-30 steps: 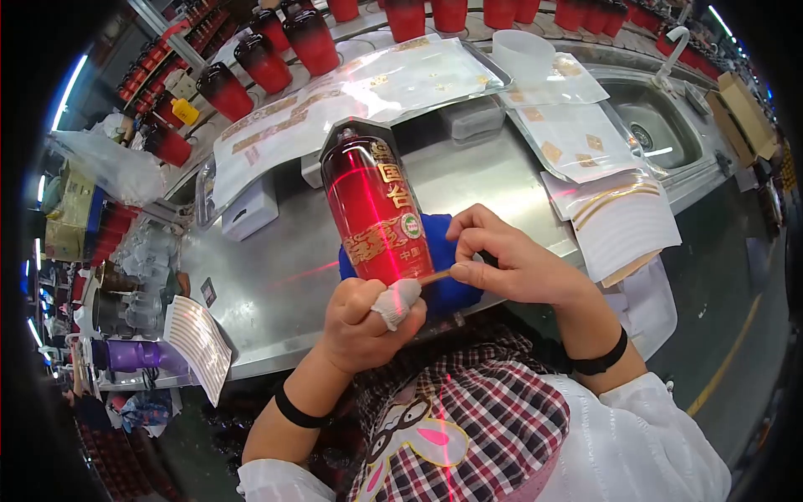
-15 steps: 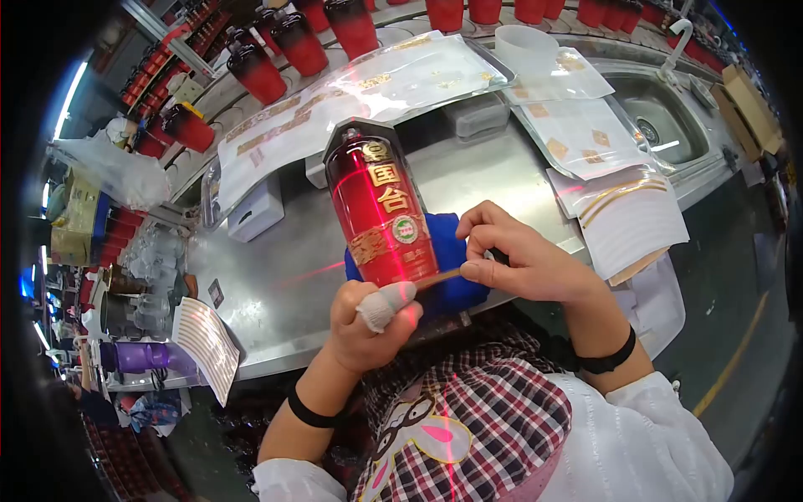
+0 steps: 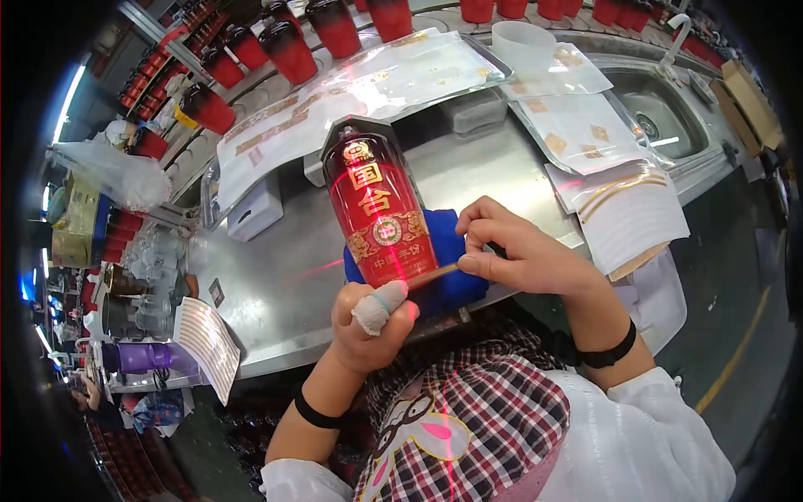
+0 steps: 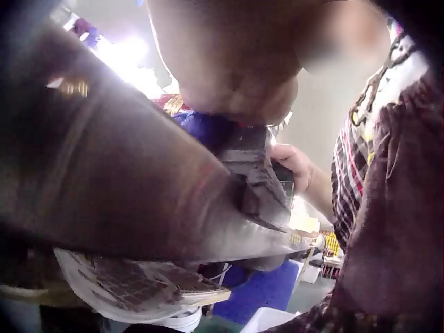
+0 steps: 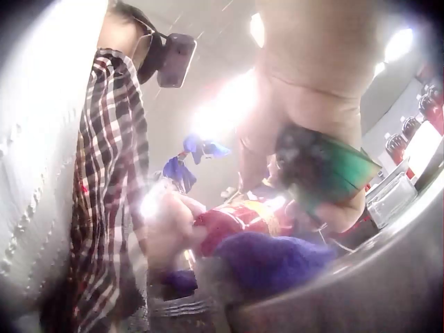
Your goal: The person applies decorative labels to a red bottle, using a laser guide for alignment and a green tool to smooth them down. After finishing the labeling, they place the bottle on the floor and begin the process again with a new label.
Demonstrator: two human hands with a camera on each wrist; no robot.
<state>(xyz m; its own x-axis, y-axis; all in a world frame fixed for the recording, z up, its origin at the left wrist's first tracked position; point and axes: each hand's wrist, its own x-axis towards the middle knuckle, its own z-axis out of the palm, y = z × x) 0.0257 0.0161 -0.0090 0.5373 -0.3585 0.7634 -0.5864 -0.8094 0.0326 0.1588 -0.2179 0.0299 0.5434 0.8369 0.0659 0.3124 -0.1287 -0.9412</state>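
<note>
A red liquor bottle (image 3: pixel 381 209) with gold lettering lies tilted on a blue cloth (image 3: pixel 452 238), its neck pointing away. A narrow gold-brown strip (image 3: pixel 437 272) stretches across the bottle's base end between both hands. My left hand (image 3: pixel 364 330) is curled at the base, its wrapped thumb against the strip's left end. Thumb and forefinger of my right hand (image 3: pixel 514 255) pinch the other end. In the right wrist view, a dark and green flat piece (image 5: pixel 340 170) shows under that hand. The bottle's underside is hidden.
Sheets of gold decals (image 3: pixel 360 79) lie beyond the bottle, beside a translucent cup (image 3: pixel 523 46). Striped strip sheets (image 3: pixel 631 217) hang at the right near a sink (image 3: pixel 661 117). Red-black bottles (image 3: pixel 288 52) line the back conveyor. A purple bottle (image 3: pixel 138 358) stands at left.
The bottle has rolled leftward about its length, so its lettering now faces up in the middle. The strip shows longer between the hands, and the left hand has shifted slightly left.
</note>
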